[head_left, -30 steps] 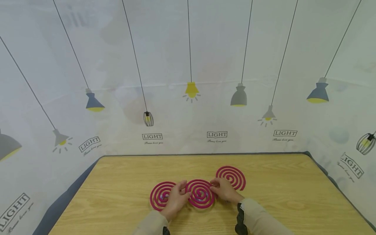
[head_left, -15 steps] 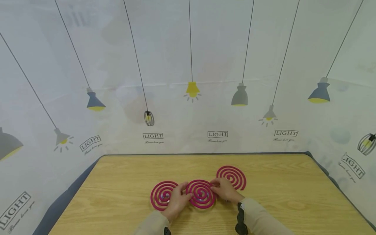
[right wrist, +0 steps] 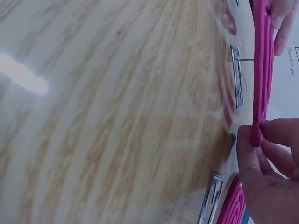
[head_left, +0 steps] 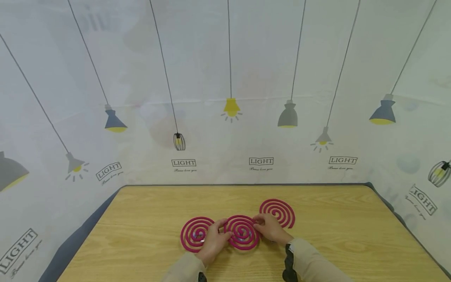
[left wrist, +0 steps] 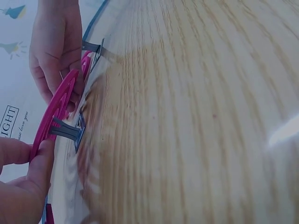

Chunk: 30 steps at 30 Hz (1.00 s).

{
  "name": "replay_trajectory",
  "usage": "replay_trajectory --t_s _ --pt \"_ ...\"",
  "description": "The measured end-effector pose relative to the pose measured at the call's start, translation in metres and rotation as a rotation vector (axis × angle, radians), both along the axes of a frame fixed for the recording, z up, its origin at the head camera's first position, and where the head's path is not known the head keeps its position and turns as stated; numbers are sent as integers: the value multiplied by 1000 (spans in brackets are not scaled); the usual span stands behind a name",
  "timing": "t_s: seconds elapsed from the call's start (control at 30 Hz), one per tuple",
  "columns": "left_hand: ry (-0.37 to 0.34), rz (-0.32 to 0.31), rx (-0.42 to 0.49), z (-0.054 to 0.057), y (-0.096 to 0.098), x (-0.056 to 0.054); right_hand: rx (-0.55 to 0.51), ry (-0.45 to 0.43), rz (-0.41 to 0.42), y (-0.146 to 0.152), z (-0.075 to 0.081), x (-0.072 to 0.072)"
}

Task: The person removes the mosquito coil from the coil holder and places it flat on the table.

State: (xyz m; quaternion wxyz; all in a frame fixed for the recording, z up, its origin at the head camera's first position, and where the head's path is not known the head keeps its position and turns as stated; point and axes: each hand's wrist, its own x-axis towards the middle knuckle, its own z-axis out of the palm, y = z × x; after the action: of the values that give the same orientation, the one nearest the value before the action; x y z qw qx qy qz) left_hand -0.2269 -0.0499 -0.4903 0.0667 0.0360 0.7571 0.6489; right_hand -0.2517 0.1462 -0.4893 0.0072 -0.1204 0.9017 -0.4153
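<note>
A magenta mosquito coil (head_left: 241,231) sits at the middle of the group, held at its left edge by my left hand (head_left: 214,239) and pinched at its right rim by my right hand (head_left: 269,228). Under it is a small metal stand (right wrist: 237,77); in the right wrist view a thin prong runs from the stand to the coil. In the left wrist view, the stand's grey arm (left wrist: 65,130) reaches the coil. To the left another coil (head_left: 199,234) lies partly behind my left hand, with metal glinting at its centre. A third coil (head_left: 276,213) is behind my right hand.
All of this is on a wooden table (head_left: 141,219), backed by a white printed curtain (head_left: 218,141). A second metal stand (right wrist: 211,198) shows beside a coil at the bottom of the right wrist view.
My left hand has shifted slightly to the right along the middle coil's edge. My right hand and the other two coils stay about where they were.
</note>
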Motion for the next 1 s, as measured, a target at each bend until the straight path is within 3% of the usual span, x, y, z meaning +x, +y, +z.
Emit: replay_trajectory --t_s 0.6,1.0 --pt "-28 9 3 -1 1 -1 -121 -44 -69 1 -1 1" --pt "15 8 5 0 0 2 -138 -42 -89 1 0 1"
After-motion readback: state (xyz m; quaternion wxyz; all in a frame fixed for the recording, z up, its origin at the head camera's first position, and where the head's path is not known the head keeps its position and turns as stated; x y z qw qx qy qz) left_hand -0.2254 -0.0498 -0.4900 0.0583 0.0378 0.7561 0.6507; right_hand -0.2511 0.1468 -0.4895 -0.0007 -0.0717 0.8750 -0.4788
